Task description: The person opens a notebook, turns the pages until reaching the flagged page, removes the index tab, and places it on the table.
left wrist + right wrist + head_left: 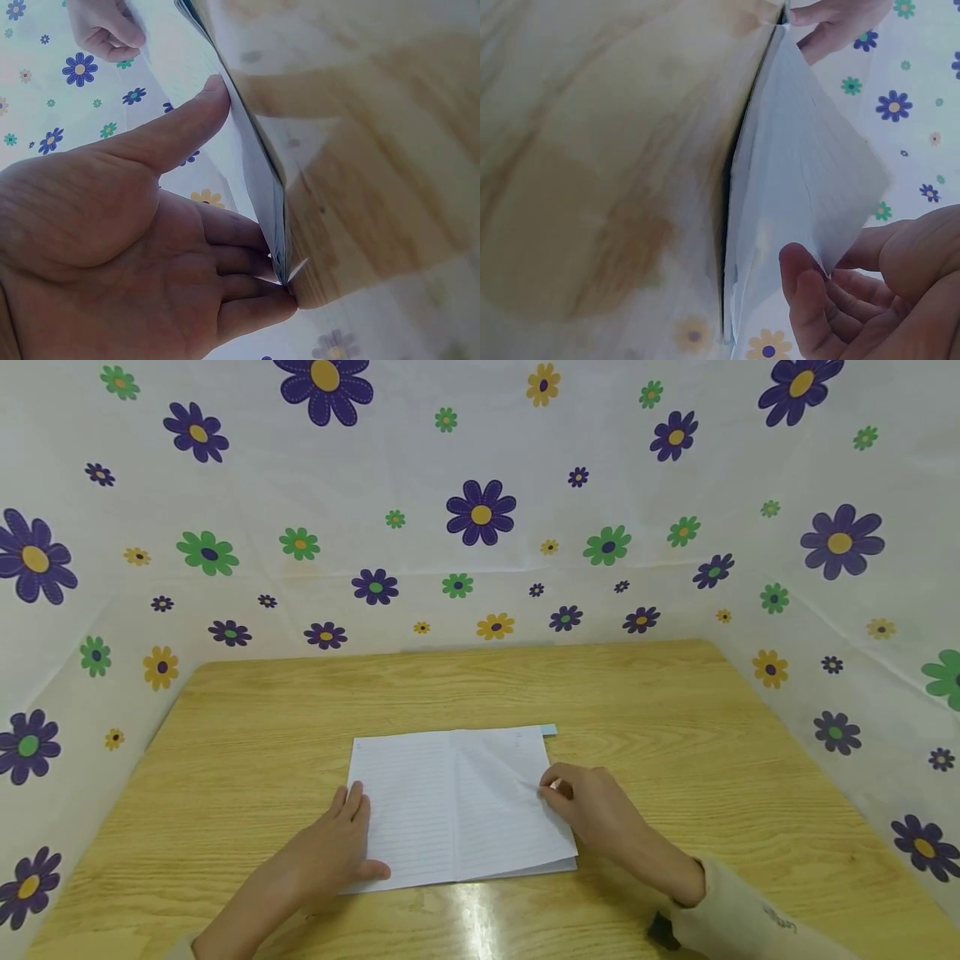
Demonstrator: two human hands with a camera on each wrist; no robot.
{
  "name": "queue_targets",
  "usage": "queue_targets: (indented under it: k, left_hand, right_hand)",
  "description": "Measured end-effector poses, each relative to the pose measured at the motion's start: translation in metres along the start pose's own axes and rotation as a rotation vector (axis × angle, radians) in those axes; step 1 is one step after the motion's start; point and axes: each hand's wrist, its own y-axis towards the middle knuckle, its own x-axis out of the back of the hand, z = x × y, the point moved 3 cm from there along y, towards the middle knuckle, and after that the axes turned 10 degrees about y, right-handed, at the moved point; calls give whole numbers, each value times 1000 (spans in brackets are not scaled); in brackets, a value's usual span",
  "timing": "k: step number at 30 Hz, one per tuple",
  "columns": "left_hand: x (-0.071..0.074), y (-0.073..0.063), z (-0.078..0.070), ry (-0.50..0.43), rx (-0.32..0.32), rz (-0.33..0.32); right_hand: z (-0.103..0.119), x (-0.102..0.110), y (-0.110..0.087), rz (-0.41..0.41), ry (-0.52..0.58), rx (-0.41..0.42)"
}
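Note:
An open notebook [408, 810] with lined white pages lies on the wooden table. My left hand [337, 839] rests on the left page's outer edge, fingers straight and thumb spread over the lower corner. In the left wrist view that hand [150, 247] has its thumb on the page and its fingertips along the notebook's edge. With my right hand [600, 806] I pinch the outer edge of the right-hand page [502, 818]. The right wrist view shows this page [810, 157] lifted off the sheets below, its edge between the thumb and fingers of the right hand [877, 292].
A pale blue tab [550, 729] sticks out past the notebook's top right corner. Near the right sleeve lies a small dark object [663, 932]. White flower-printed cloth [405, 468] surrounds the table [660, 710] at the back and both sides.

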Motion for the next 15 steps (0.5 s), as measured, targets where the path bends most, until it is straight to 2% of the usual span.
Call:
queue_targets:
  k: [8, 15]
  left_hand:
    - [0, 0, 1, -9, 8, 3]
    - [1, 0, 0, -17, 6, 19]
  right_hand:
    - [7, 10, -1, -105, 221, -5]
    - [8, 15, 1, -71, 351, -68]
